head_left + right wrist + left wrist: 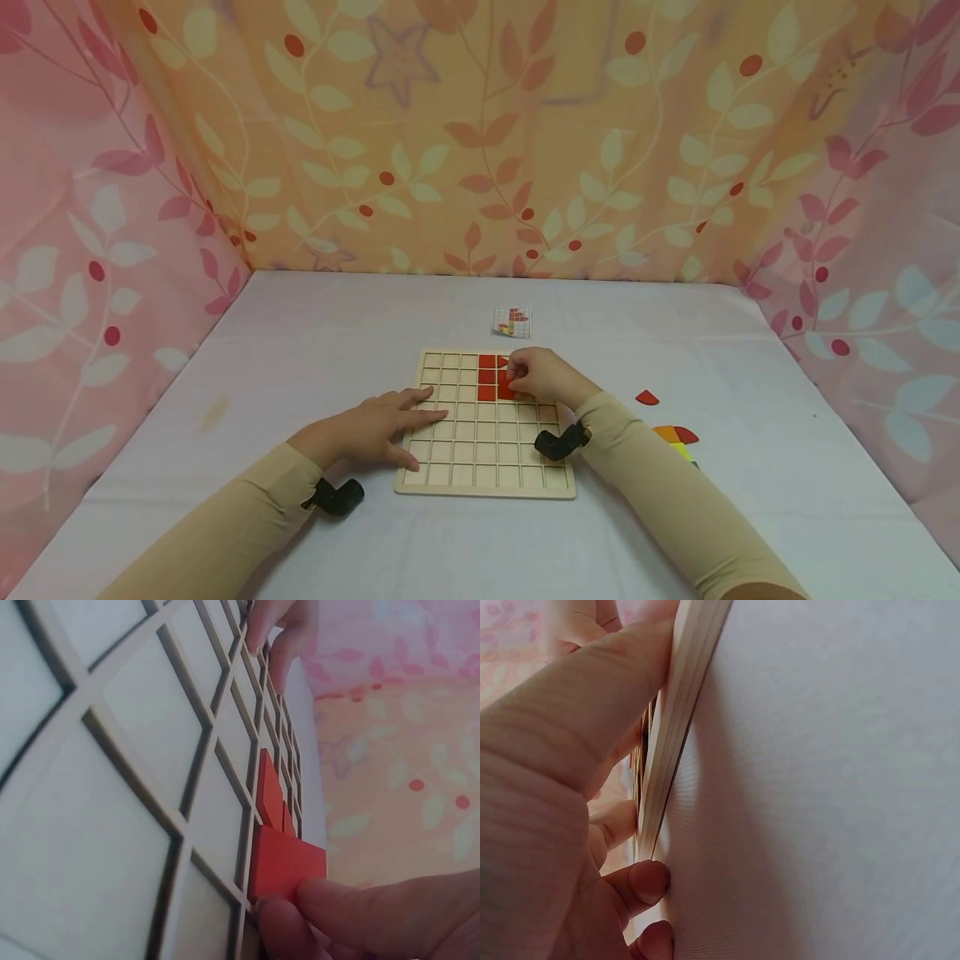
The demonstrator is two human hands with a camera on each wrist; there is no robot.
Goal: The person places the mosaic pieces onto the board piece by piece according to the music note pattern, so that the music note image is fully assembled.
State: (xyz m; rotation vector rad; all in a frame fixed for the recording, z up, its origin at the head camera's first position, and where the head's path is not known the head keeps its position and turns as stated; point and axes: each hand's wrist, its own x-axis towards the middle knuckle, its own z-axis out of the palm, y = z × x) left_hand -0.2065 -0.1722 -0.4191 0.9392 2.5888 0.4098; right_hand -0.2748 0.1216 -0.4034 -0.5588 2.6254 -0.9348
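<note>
A pale wooden grid board (465,454) lies on the white table. Red square tiles (487,377) fill several cells near its top, and a pointed red tile (502,362) is beside the right fingertips. My right hand (553,375) reaches over the board's upper right. Its thumb and finger pinch a red tile (281,859) that sits at the grid, next to other red tiles (268,796). My left hand (371,427) has its fingers spread and rests on the board's left edge. In the left wrist view its thumb lies along the board's layered edge (676,712).
A small printed card (512,322) with a coloured grid pattern lies behind the board. To the right are a red rounded wedge (647,398) and a group with orange (665,433), red (686,435) and yellow (681,451) pieces, partly hidden by the right sleeve. Patterned curtains surround the table.
</note>
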